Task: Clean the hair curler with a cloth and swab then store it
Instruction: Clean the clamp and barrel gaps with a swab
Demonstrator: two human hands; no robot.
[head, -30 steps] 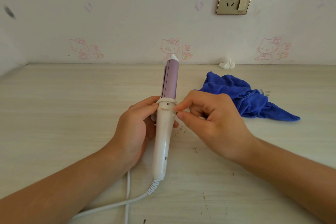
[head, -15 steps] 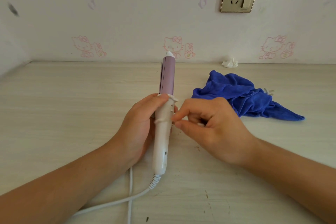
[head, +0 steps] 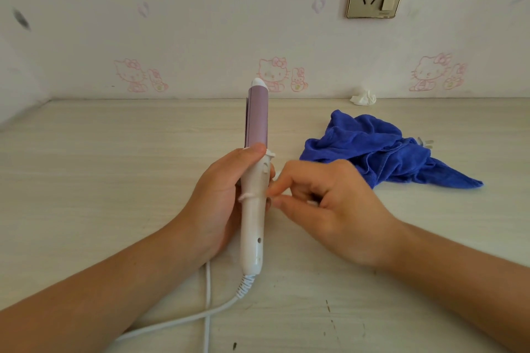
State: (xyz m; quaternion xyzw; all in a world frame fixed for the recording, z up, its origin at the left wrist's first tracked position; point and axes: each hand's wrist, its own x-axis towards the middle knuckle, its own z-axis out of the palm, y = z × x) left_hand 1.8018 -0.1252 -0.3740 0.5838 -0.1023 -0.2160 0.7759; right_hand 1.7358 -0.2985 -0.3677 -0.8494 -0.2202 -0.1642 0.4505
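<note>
**Curler held up, swab at its handle**

The left hand (head: 218, 198) grips the hair curler (head: 253, 218) by its white handle, the lilac barrel pointing up over the table (head: 86, 180). The right hand (head: 332, 209) pinches a small white swab (head: 278, 175) against the handle's side. The blue cloth (head: 372, 152) lies crumpled just behind it.

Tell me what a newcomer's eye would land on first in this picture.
At the centre, the left hand grips the white handle of a curler, whose lilac barrel points away toward the wall. The right hand pinches a thin white swab laid across that handle. To the right, a crumpled blue cloth lies on the table.
</note>
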